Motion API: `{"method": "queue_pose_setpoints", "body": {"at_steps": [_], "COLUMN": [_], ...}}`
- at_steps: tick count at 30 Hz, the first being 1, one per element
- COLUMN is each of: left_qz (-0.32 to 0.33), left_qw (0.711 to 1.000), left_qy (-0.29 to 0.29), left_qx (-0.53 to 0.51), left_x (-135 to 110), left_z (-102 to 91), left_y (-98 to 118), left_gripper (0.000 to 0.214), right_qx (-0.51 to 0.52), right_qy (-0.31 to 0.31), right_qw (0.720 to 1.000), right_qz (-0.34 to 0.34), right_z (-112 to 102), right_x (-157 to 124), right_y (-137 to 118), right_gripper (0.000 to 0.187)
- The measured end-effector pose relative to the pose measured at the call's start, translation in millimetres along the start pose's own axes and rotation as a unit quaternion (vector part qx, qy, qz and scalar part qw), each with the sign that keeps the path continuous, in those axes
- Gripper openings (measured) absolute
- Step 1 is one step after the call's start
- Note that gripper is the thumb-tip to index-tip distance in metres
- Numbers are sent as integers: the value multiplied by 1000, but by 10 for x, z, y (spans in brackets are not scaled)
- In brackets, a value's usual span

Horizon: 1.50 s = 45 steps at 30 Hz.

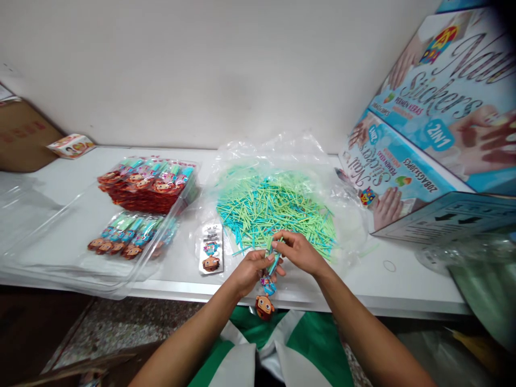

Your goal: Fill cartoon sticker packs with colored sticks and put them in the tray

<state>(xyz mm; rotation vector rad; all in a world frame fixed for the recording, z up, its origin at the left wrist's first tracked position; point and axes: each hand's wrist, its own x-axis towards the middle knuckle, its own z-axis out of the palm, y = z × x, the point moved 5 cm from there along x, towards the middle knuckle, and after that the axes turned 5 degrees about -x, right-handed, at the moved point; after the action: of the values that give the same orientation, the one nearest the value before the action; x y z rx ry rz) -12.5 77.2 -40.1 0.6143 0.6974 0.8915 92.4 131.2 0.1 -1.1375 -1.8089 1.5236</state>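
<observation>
Close to the table's front edge, my left hand (253,269) is closed on a small packet with a cartoon doll (265,305), whose head end hangs down. My right hand (297,250) pinches several thin green and blue sticks (275,260) at the packet's upper end. Whether the sticks are inside the packet or only against it is hidden by my fingers. Just beyond my hands, a big pile of green and blue sticks (274,209) lies on a clear plastic bag (310,153). A stack of flat doll packets (211,252) lies left of my hands.
At the left, a clear plastic tub (137,269) holds rows of filled doll packets (141,185). Printed cartons (419,156) stand at the right. A brown box (26,134) and a small printed box (71,146) are at the far left. A rubber band (389,265) lies at the right.
</observation>
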Motion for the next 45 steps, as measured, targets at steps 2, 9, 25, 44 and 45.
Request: {"method": "queue_pose_setpoints", "body": {"at_steps": [2, 9, 25, 44, 45], "left_qz": [1, -3, -4, 165, 162], "left_qw": [1000, 1000, 999, 972, 974], "left_qy": [-1, 1, 12, 112, 98], "left_qx": [3, 3, 52, 123, 127], "left_x": [2, 0, -6, -169, -177], "left_z": [-1, -8, -47, -280, -266], "left_y": [5, -16, 13, 448, 456], "left_gripper": [32, 33, 38, 32, 32], "right_qx": [-9, -20, -112, -170, -173], "right_qy": [2, 15, 41, 102, 111], "right_qw": [1000, 1000, 993, 963, 959], "right_qz": [-4, -5, -21, -185, -195], "right_z": [3, 13, 21, 178, 176], "right_x": [7, 38, 25, -101, -108], "right_y": [6, 71, -43, -328, -337], "right_gripper": [14, 9, 14, 52, 52]}}
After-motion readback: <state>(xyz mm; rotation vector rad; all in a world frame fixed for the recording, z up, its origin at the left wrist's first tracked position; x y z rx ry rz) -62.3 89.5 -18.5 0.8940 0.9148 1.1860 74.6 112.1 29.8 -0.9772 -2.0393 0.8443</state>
